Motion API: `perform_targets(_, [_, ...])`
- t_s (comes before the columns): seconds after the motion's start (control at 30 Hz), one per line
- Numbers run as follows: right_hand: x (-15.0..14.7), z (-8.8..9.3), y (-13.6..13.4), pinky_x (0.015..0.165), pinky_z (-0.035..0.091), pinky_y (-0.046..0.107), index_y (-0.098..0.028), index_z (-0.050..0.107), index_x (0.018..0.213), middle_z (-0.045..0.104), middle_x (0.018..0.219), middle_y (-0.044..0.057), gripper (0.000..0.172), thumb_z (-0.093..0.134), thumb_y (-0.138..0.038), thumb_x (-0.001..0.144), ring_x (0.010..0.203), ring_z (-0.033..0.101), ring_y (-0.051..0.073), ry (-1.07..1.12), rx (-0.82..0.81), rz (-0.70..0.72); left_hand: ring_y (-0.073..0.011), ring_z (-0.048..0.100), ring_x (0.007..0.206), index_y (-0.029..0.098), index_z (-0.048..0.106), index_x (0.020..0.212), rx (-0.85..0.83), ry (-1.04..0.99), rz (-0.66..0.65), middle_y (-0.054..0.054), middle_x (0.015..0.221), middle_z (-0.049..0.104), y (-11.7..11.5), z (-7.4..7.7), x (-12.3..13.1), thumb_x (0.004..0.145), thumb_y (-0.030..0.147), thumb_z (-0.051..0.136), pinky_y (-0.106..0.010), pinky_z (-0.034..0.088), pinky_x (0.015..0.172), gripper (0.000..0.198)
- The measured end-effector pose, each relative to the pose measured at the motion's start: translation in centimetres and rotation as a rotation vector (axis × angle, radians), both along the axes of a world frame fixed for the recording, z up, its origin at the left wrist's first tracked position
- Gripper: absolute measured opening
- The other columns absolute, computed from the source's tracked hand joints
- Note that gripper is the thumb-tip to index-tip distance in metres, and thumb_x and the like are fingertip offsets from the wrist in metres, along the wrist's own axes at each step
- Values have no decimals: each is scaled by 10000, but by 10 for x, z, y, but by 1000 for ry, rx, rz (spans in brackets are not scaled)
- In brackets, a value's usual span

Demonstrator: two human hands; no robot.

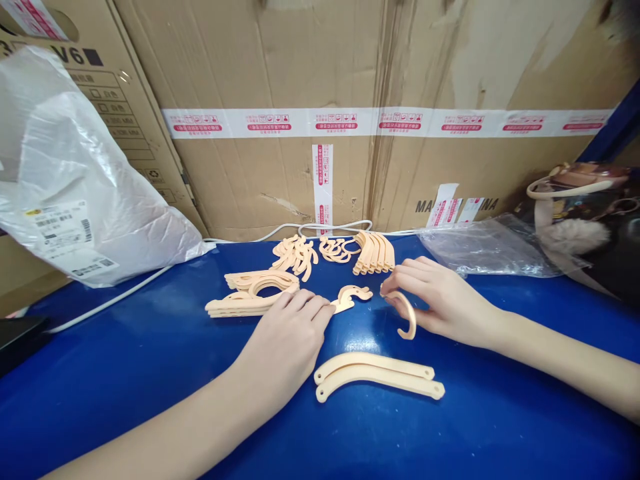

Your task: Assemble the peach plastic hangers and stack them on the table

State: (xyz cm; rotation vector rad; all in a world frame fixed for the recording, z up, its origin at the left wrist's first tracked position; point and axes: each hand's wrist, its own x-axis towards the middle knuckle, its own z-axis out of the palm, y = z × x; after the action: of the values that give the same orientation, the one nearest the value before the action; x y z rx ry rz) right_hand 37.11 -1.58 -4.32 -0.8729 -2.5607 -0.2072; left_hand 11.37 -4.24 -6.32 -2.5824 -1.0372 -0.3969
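Left forearm (200,407), foremost; left grip (295,327) pinching small piece (345,304); right grip (425,293) pinching hook (413,320), near it. Bar pair (390,379), nearer, on blue surface (480,427). Hanger stack (240,309) beside left grip; hook pile (333,252), bar row (373,252) beyond.

Left hand (295,330): bare, ungloved; slender fingers (309,308), softly rounded knuckles, smooth back broadening behind fingers. Left wrist (243,380) bare, slightly narrower; left forearm (185,420), well behind fingers, bare as far as seen, smooth, evenly rounded, looking thicker farther from fingers. Right hand (440,297): bare too; long, thin fingers (411,275), smooth back narrowing away from fingers. Right wrist (495,328) slim, bare; right forearm (565,360) beyond, slim, smooth, bare as far as seen. Nails too small to make out.
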Motion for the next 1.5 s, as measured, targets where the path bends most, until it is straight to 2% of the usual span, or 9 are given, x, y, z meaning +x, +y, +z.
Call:
perform_targets(0.2, [-11,-7,-6,772,478,316,-180,644,872,683,902,41,216,582,-386,886,823,643,176,578,-749,-12,-197,530,797,177,526,920,-288,-216,-166,-33,885,593,-12,17,3,950,225,425,-332,408,713,116])
perform_targets(0.3, [-13,-13,-4,750,486,303,-169,663,867,683,800,24,215,638,-381,843,770,636,160,707,-946,1,-167,482,709,194,447,819,-429,-190,-283,2,796,531,-17,19,5,844,288,564,-294,359,622,152])
perform_targets(0.4, [-13,-16,-2,696,482,274,-161,676,860,675,774,13,209,670,-366,819,701,605,129,734,-1051,26,-165,458,699,200,414,796,-460,-97,-297,8,781,504,-18,17,7,793,264,585,-291,334,601,183])
perform_targets(0.57, [-13,-16,-1,658,467,256,-153,681,852,649,748,7,226,657,-376,831,659,566,110,714,-1099,70,-139,430,649,205,359,756,-480,-61,-277,20,762,458,-17,15,9,869,181,466,-280,310,562,157])
perform_targets(0.77, [-15,-14,-4,656,449,243,-149,678,858,623,727,-3,223,626,-365,863,665,544,105,702,-1104,85,-118,423,619,207,339,742,-511,-88,-249,27,782,427,-17,17,10,889,208,482,-267,288,523,205])
perform_targets(1.07, [-14,-15,-4,658,442,241,-155,682,873,641,769,2,241,632,-390,857,693,552,111,699,-1130,75,-166,473,742,193,450,800,-346,-121,-274,-9,850,500,-20,13,11,899,212,489,-287,321,593,108])
perform_targets(1.13, [-14,-15,-4,667,446,245,-153,686,867,647,768,4,244,643,-392,847,693,554,113,705,-1134,73,-161,477,742,194,476,836,-443,-254,-240,4,821,521,-19,17,10,918,238,497,-284,335,622,95])
perform_targets(1.33, [-16,-10,-6,611,427,231,-148,696,844,641,734,1,269,668,-414,817,657,548,108,720,-1165,33,-100,463,653,205,523,814,-1064,-963,-147,48,745,511,-12,35,6,861,367,624,-215,351,589,197])
perform_targets(1.5, [-16,-11,-7,603,428,234,-151,708,870,667,765,20,292,670,-435,813,677,565,120,717,-1123,-2,-94,427,619,193,593,790,-1164,-1233,-119,43,654,476,-6,40,-1,825,422,665,-213,356,590,243])
